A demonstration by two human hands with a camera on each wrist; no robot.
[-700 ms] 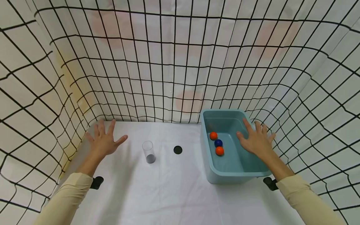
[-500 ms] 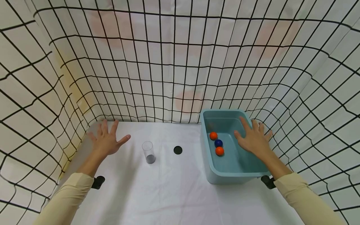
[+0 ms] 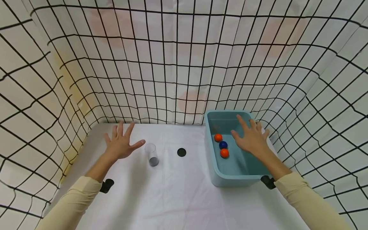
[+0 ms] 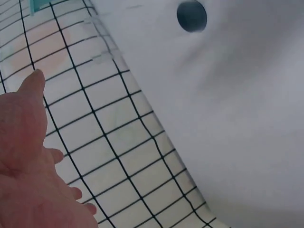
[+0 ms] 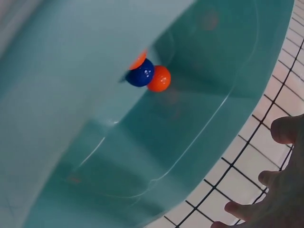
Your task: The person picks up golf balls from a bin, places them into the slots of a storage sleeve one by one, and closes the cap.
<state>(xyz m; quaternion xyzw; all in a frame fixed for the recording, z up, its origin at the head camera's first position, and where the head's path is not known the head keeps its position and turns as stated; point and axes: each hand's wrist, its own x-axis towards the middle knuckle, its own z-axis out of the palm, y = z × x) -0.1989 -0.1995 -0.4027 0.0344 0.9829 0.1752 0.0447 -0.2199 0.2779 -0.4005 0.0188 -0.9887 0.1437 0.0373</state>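
My left hand (image 3: 119, 147) hovers above the white table with its fingers spread, holding nothing. Just right of its thumb stands a clear tumbler (image 3: 151, 155) with a grey bottom. Over the right part of a teal plastic bin (image 3: 214, 166) is my right hand (image 3: 253, 140), fingers spread and nothing held. Two orange balls (image 3: 224, 153) and a dark blue ball (image 3: 223, 145) lie on the bin's floor toward its left wall. In the right wrist view the balls touch one another, and the fingers (image 5: 285, 130) appear at the right edge, apart from them.
A flat black disc (image 3: 181, 152) lies on the table (image 3: 178, 198) between tumbler and bin. Black netting (image 3: 184, 67) encloses the back and both sides. The left wrist view shows a dark round shape (image 4: 192, 15); which object it is, I cannot tell.
Both hands have moved inward: the left hand to the right, closer to the tumbler, the right hand to the left over the bin. Balls, tumbler and disc stay in place.
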